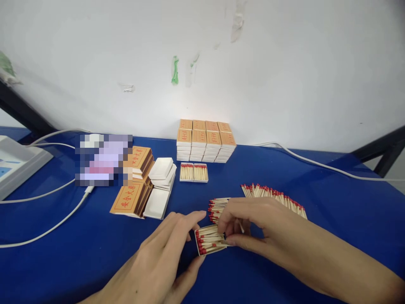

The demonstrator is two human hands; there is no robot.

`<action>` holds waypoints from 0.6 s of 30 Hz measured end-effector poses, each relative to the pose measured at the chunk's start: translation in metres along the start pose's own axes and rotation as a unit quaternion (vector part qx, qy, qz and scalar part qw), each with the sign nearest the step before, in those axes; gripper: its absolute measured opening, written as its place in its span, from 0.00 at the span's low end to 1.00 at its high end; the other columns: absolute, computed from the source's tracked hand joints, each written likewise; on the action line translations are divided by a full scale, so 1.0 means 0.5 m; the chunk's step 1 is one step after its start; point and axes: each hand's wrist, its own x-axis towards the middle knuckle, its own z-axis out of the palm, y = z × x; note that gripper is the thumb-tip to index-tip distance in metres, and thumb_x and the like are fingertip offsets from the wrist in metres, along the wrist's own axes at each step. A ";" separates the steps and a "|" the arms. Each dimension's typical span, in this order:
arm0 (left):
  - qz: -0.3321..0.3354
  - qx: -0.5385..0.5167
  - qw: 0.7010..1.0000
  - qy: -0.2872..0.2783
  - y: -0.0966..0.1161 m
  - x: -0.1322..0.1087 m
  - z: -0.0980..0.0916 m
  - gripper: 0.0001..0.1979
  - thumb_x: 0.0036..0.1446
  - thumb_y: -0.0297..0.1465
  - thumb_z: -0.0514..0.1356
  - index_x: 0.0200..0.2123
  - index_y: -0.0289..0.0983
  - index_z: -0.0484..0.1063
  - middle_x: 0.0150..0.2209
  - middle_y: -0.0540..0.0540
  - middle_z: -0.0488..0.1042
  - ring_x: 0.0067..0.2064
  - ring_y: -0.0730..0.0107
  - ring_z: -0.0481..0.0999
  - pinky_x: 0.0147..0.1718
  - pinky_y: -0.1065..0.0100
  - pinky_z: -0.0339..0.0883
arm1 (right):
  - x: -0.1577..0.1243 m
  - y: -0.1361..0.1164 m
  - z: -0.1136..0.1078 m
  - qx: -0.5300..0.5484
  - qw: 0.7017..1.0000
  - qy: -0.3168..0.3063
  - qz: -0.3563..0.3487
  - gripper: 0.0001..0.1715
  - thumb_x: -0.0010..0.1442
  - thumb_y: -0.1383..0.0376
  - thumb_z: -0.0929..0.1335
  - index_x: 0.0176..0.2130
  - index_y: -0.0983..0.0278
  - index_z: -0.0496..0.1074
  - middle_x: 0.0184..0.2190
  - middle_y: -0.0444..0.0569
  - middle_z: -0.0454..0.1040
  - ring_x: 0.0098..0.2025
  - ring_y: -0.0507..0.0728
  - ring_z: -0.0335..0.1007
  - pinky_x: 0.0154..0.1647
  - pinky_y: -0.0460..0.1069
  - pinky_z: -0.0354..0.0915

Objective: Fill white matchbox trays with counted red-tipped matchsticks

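So, a small white matchbox tray (215, 251) loaded with matches is being worked on at the near middle of the blue table (79, 270), most red heads pointed left. It's steadied from the left by the left hand (161, 249), its thumb and fingers closed around that end, with the index finger stretched past the far corner. Over the right end, the right hand (253, 215) is held with its fingers curled in (a pale stick can be seen poking out among them). Whether the thumb and index tips are pinched on a match can't be told, tbh.

Just beyond the tray, a small bunch of matches (218, 207) is partly covered by the right hand, and a bigger match pile (275, 196) is spread farther right. Farther off, two filled trays (193, 173) are set side by side, near a block of orange-topped matchboxes (205, 139). On the left, white trays (155, 203) are stacked beside orange sleeves (126, 200).
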 end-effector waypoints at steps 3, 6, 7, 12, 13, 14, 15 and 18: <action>-0.003 0.000 1.000 -0.001 -0.001 0.000 0.002 0.31 0.73 0.27 0.62 0.73 0.55 0.62 0.52 0.52 0.79 0.44 0.69 0.84 0.45 0.72 0.83 | 0.000 -0.008 -0.002 0.007 1.000 -0.001 0.005 0.05 0.78 0.59 0.71 0.45 0.53 0.77 0.45 0.38 0.83 0.44 0.53 0.77 0.45 0.49 0.70; 0.005 0.001 1.000 0.013 -0.004 -0.001 0.005 0.31 0.73 0.27 0.62 0.74 0.54 0.61 0.51 0.52 0.79 0.44 0.68 0.84 0.47 0.71 0.83 | 0.000 -0.022 -0.005 0.034 0.999 0.017 0.016 0.05 0.78 0.59 0.72 0.45 0.53 0.78 0.44 0.38 0.83 0.44 0.54 0.78 0.45 0.49 0.70; 0.007 0.001 1.000 0.014 -0.004 -0.001 0.005 0.31 0.73 0.27 0.62 0.74 0.54 0.61 0.52 0.52 0.79 0.44 0.68 0.84 0.47 0.70 0.83 | 0.000 -0.027 -0.004 0.039 0.999 0.026 0.019 0.05 0.78 0.59 0.72 0.45 0.53 0.79 0.44 0.38 0.84 0.44 0.54 0.78 0.45 0.49 0.69; 0.005 -0.004 1.000 0.006 -0.009 -0.003 0.009 0.32 0.74 0.27 0.62 0.74 0.54 0.60 0.53 0.51 0.79 0.45 0.67 0.84 0.48 0.68 0.83 | 0.009 -0.048 0.016 0.024 0.997 0.073 0.009 0.04 0.75 0.62 0.76 0.43 0.52 0.80 0.42 0.35 0.84 0.44 0.52 0.79 0.47 0.48 0.68; 0.007 -0.005 1.000 0.005 -0.010 -0.003 0.009 0.32 0.74 0.27 0.62 0.74 0.54 0.60 0.53 0.51 0.79 0.45 0.67 0.84 0.48 0.68 0.84 | 0.010 -0.051 0.020 0.015 0.997 0.077 0.000 0.05 0.74 0.62 0.76 0.42 0.53 0.80 0.41 0.34 0.84 0.43 0.51 0.78 0.47 0.47 0.68; 0.007 -0.005 1.000 0.006 -0.010 -0.003 0.009 0.31 0.74 0.28 0.62 0.74 0.53 0.60 0.53 0.50 0.79 0.45 0.67 0.84 0.48 0.67 0.84 | 0.010 -0.052 0.023 0.002 0.997 0.082 -0.011 0.05 0.75 0.63 0.75 0.42 0.53 0.80 0.41 0.35 0.84 0.44 0.51 0.78 0.48 0.47 0.68; 0.008 -0.004 1.000 0.006 -0.011 -0.003 0.009 0.31 0.74 0.28 0.63 0.74 0.53 0.61 0.52 0.50 0.79 0.45 0.66 0.84 0.48 0.67 0.84 | 0.010 -0.054 0.024 -0.013 0.996 0.086 -0.022 0.06 0.76 0.62 0.75 0.42 0.53 0.81 0.41 0.35 0.83 0.45 0.52 0.78 0.49 0.48 0.68; 0.009 0.001 1.000 0.010 -0.011 -0.001 0.008 0.32 0.74 0.28 0.63 0.74 0.53 0.60 0.52 0.49 0.79 0.45 0.65 0.84 0.48 0.66 0.84 | 0.006 -0.057 0.019 -0.040 0.992 0.105 -0.050 0.08 0.79 0.57 0.71 0.46 0.50 0.82 0.45 0.38 0.83 0.49 0.54 0.77 0.53 0.50 0.68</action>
